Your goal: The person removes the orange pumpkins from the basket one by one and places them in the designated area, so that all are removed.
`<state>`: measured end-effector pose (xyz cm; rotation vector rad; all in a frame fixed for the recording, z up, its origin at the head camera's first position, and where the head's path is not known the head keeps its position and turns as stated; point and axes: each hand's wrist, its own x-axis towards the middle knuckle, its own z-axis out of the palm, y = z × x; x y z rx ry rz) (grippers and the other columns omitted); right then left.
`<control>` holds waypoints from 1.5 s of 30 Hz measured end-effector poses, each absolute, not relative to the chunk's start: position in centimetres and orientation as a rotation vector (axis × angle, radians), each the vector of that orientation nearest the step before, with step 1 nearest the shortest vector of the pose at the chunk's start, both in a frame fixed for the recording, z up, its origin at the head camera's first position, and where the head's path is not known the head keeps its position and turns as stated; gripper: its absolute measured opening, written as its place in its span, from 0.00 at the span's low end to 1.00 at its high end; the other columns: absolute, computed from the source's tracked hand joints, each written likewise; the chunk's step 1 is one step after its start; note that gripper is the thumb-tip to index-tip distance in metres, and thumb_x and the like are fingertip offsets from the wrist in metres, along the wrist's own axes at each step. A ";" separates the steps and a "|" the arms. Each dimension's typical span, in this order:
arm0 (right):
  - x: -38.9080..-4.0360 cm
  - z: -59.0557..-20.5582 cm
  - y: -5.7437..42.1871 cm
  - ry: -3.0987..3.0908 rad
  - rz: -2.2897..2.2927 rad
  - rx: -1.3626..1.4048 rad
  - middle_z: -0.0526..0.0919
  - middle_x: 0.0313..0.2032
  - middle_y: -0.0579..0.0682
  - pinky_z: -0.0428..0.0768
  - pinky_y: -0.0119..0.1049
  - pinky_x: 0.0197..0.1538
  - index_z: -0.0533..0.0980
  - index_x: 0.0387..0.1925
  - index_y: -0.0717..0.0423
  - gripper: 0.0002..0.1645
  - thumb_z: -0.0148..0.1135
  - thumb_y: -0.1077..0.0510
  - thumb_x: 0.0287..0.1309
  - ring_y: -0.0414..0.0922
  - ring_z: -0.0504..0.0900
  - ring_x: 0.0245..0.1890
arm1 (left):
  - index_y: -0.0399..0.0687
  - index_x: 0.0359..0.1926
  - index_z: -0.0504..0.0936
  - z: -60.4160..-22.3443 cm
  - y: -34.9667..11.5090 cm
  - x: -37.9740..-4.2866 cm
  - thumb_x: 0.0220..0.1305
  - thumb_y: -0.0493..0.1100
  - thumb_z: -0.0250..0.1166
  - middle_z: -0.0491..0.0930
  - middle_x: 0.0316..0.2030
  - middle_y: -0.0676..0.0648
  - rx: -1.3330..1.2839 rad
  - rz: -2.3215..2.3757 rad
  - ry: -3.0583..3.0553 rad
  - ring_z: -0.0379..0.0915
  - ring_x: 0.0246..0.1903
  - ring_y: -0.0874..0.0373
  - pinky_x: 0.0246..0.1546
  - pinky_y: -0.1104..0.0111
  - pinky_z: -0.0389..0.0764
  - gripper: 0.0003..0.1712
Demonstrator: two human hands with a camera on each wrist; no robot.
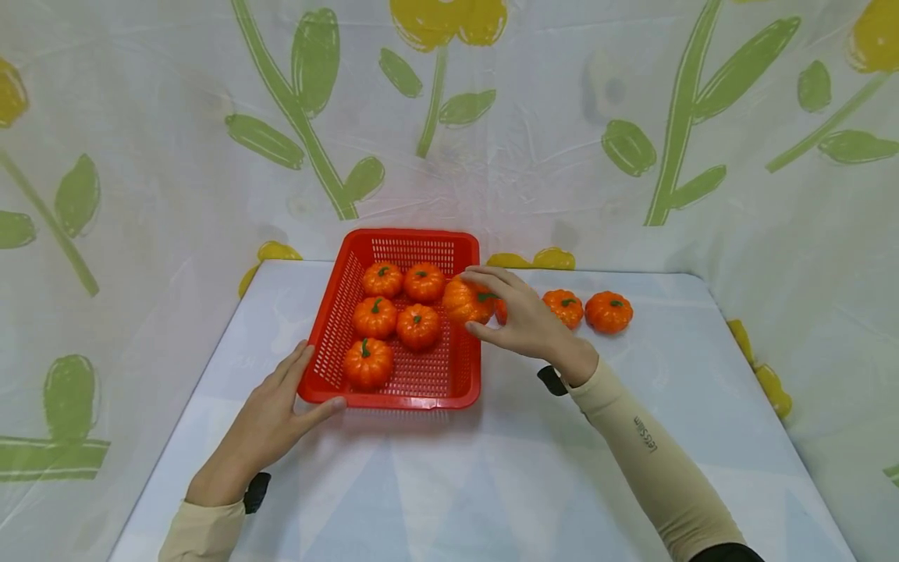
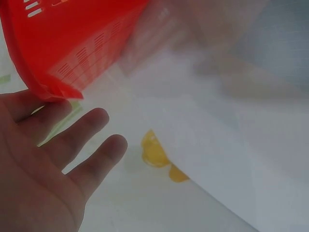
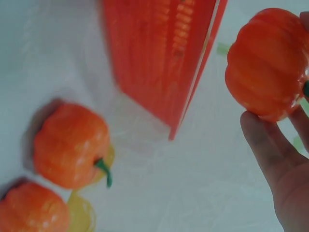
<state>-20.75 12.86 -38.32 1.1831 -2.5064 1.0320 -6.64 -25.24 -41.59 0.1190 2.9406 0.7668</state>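
My right hand [image 1: 523,316] holds a small orange pumpkin [image 1: 467,301] with a green stem, raised over the right rim of a red plastic basket [image 1: 421,403]. Fingers and thumb grip the pumpkin [image 3: 268,65] from its sides in the right wrist view. Several similar pumpkins [image 1: 418,326] sit inside the basket, mostly toward its left and back. At the basket's front left corner is my left hand [image 1: 270,417], its fingers along the outer left side and its thumb by the front rim. The left wrist view shows those fingers [image 2: 89,128] spread and nearly straight, the upper ones against the basket's edge.
Two more pumpkins, one [image 1: 563,308] partly behind my right hand and another [image 1: 609,312] beside it, lie on the white table [image 1: 562,476] right of the basket. A bit of orange shows behind my right fingers. A flower-printed sheet [image 1: 534,156] hangs behind the table.
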 end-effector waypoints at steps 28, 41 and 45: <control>-21.9 -39.3 25.4 -2.524 0.894 0.674 0.72 0.67 0.53 0.81 0.47 0.52 0.72 0.67 0.57 0.42 0.78 0.58 0.51 0.51 0.76 0.58 | 0.44 0.81 0.46 -41.5 -25.2 -6.8 0.57 0.79 0.61 0.47 0.79 0.37 0.110 0.734 2.945 0.51 0.72 0.30 0.62 0.31 0.63 0.67; -22.2 -40.8 30.0 -2.581 0.942 0.459 0.72 0.66 0.56 0.68 0.16 0.49 0.72 0.68 0.57 0.40 0.77 0.58 0.54 0.55 0.74 0.59 | 0.45 0.81 0.46 -41.5 -25.2 -6.7 0.58 0.77 0.62 0.47 0.79 0.38 0.110 0.747 2.943 0.51 0.72 0.31 0.63 0.31 0.62 0.65; -22.0 -41.3 31.1 -2.587 0.928 0.386 0.72 0.66 0.57 0.67 0.15 0.48 0.71 0.68 0.59 0.41 0.77 0.56 0.55 0.56 0.74 0.59 | 0.45 0.81 0.47 -41.5 -25.1 -6.7 0.58 0.77 0.62 0.47 0.79 0.37 0.121 0.754 2.946 0.52 0.72 0.30 0.63 0.31 0.62 0.65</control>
